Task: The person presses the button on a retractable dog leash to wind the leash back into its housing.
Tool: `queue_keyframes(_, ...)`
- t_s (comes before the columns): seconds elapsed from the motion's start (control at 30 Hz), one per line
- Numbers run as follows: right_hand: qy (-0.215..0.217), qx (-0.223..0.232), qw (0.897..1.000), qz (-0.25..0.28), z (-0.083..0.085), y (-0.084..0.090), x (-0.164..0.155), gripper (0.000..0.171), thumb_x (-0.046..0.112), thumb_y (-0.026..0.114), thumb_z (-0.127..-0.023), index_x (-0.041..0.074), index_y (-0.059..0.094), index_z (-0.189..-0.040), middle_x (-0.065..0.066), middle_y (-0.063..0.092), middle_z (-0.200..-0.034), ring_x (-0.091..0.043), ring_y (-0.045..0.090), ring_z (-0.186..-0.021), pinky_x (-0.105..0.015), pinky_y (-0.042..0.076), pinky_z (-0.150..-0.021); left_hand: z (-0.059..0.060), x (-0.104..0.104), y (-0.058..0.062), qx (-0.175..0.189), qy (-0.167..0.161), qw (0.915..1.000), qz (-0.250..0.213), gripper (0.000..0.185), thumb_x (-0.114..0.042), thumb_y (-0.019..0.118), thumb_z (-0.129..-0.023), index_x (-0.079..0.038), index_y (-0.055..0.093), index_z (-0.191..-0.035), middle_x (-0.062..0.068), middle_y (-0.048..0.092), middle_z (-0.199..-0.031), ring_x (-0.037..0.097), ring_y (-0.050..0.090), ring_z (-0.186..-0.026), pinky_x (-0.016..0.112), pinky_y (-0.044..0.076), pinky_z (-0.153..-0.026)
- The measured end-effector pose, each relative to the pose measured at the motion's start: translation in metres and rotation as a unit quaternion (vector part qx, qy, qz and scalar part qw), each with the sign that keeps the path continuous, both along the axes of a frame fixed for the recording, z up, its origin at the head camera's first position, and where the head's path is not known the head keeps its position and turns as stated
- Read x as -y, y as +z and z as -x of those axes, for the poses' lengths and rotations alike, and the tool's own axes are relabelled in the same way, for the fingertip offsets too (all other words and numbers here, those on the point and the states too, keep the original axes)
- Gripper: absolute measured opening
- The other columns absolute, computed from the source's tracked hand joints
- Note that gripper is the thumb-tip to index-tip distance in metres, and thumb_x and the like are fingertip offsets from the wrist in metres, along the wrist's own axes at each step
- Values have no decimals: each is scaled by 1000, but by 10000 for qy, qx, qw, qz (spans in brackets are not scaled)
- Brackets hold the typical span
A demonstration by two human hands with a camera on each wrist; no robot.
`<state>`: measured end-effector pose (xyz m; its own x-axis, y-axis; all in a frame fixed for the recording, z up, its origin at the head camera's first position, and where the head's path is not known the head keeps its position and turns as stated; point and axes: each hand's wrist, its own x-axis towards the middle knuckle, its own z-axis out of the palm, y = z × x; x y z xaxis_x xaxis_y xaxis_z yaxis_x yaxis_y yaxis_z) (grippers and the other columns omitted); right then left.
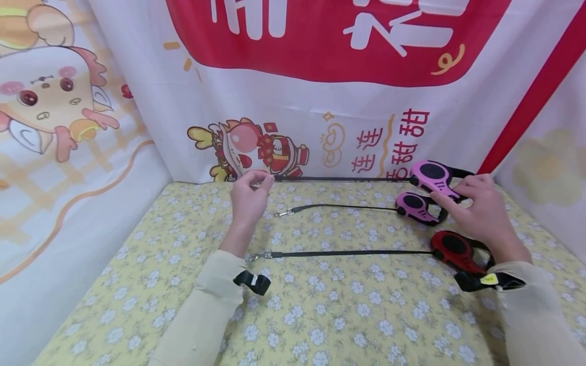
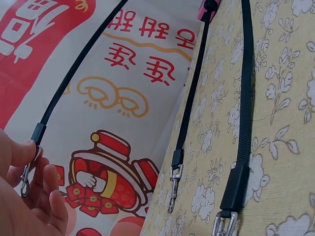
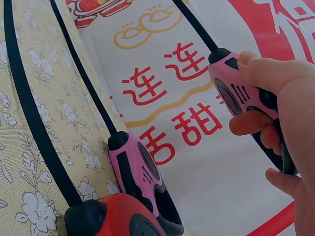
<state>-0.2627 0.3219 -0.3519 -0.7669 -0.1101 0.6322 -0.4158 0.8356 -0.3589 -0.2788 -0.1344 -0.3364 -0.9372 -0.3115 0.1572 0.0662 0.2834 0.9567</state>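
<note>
We count three retractable leashes, two pink and one red plastic leash [image 1: 455, 250]: our right hand [image 1: 480, 211] grips the raised pink plastic leash [image 1: 432, 175], our left hand [image 1: 249, 198] pinches its metal clip [image 2: 24, 179] above the floral yellow tabletop [image 1: 320, 315].

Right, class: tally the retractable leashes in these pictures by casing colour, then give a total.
Pink leashes: 2, one held by the right hand, one on the table
Red leashes: 1
Total: 3

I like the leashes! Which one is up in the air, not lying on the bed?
The far pink leash: the right hand grips it and the left hand pinches its clip. The other pink leash and the red leash lie on the cloth.
</note>
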Motion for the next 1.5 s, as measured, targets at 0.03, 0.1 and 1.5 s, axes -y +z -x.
queue_keyframes(0.03,-38,-6,10000,14,0,0,0,41,29,80,-94,-12,76,-98,-26,65,-96,-33,42,-96,-44,30,-79,0,0,0,11,-16,10000,-5,21,-34,69,-104,-16,75,-114,-2,70,-125,20,66,-100,37,58,-85)
queue_keyframes(0.1,-101,-5,9999,40,0,1,-1,43,30,81,-94,-13,76,-100,-27,65,-98,-33,42,-97,-44,30,-79,-1,-1,1,14,-37,10000,-4,22,-34,68,-105,-16,74,-115,-1,70,-124,20,66,-99,36,57,-84)
queue_keyframes(1.5,-34,-228,9996,138,0,3,8,50,36,80,-94,-13,76,-101,-27,64,-98,-37,41,-100,-50,29,-81,-6,-10,4,30,-145,9999,44,20,-30,68,-105,-14,73,-116,3,68,-118,22,67,-94,35,54,-78)
